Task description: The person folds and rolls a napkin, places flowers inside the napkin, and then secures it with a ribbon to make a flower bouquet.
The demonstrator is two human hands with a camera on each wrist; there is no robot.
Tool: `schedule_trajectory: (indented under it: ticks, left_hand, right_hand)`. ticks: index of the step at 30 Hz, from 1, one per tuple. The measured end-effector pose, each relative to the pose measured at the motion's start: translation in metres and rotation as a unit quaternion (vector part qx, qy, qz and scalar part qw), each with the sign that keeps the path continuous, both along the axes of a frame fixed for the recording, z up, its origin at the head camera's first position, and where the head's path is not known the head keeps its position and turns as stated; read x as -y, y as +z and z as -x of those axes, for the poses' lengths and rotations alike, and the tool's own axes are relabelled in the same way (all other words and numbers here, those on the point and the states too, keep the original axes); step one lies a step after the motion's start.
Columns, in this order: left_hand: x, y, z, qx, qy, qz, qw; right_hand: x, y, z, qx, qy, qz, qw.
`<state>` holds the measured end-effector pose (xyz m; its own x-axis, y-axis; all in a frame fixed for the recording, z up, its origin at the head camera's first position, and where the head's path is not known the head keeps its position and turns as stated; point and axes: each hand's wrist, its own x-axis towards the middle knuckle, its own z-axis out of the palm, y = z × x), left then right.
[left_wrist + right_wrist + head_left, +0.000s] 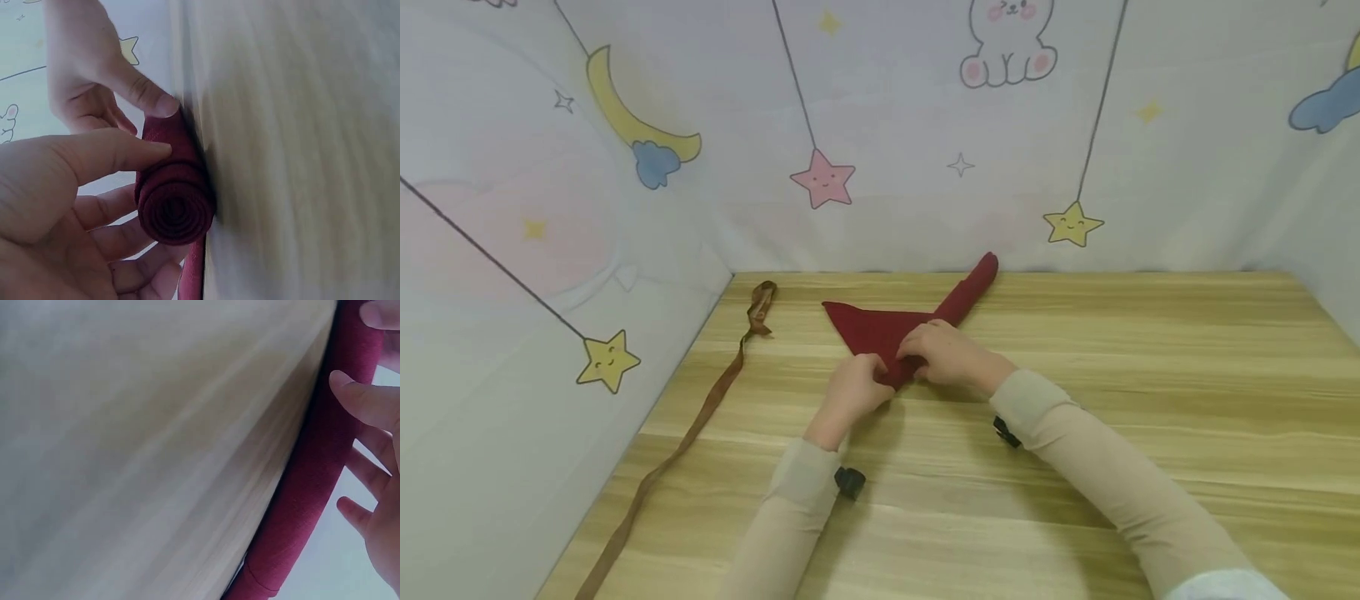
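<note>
A dark red cloth point(880, 331) lies on the table, part of it rolled into a tube and the rest spread flat in a pointed triangle. The roll's near end shows its spiral layers point(175, 212) in the left wrist view. There my left hand point(852, 387) grips the roll, thumb on the near side and fingers behind it. Farther along, my right hand point(951, 354) holds the same roll between thumb and fingers, as the right wrist view point(375, 425) shows. Beyond the right hand, the tube point(973, 287) runs toward the back edge.
A long brown ribbon point(700, 417) with a bunched end lies along the table's left side. The wood-grain table point(1150, 358) meets a white printed cloth backdrop point(910, 225) at the back, with similar cloth walls at left and right.
</note>
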<state>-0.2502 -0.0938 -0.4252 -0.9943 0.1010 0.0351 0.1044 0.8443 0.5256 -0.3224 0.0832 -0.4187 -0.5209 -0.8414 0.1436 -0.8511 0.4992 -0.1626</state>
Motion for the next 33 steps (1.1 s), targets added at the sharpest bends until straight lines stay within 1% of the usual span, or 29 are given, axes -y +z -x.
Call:
schedule_trajectory:
  ticks: [2, 5, 7, 10, 15, 19, 21, 24, 27, 33]
  left_hand:
    - [0.001, 0.000, 0.001, 0.017, -0.003, -0.013, 0.9998]
    - [0.002, 0.002, -0.001, 0.037, -0.007, -0.020, 0.9991]
    - [0.001, 0.003, -0.003, 0.046, -0.006, -0.018, 0.9988]
    - [-0.001, 0.005, -0.008, 0.048, -0.002, -0.010, 0.9988]
    - [-0.008, 0.006, -0.013, 0.016, -0.006, 0.020, 0.9996]
    - [-0.010, 0.006, -0.015, -0.011, -0.014, 0.045, 0.9988]
    - [-0.011, 0.006, -0.015, -0.021, -0.016, 0.049, 0.9985]
    - [-0.010, 0.006, -0.015, -0.025, -0.017, 0.045, 0.9985]
    - [-0.007, 0.006, -0.014, -0.012, -0.017, 0.032, 0.9993]
    - [-0.001, 0.005, -0.010, 0.029, 0.000, 0.006, 0.9996]
  right_hand:
    - [-0.001, -0.001, -0.001, -0.002, 0.008, -0.001, 1.0000]
    - [-0.004, -0.002, -0.004, 0.003, 0.020, 0.000, 0.9998]
    - [-0.004, -0.003, -0.006, 0.003, 0.028, -0.001, 0.9996]
    - [-0.005, -0.003, -0.008, 0.005, 0.034, -0.003, 0.9994]
    - [-0.005, -0.003, -0.009, 0.012, 0.040, -0.008, 0.9991]
    - [-0.005, -0.002, -0.010, 0.017, 0.046, -0.008, 0.9988]
    - [-0.005, -0.002, -0.010, 0.022, 0.046, -0.007, 0.9987]
    - [-0.005, -0.003, -0.009, 0.029, 0.045, -0.003, 0.9986]
    - [-0.006, -0.004, -0.009, 0.020, 0.045, 0.007, 0.9988]
    - [-0.006, -0.004, -0.008, -0.014, 0.045, 0.023, 0.9986]
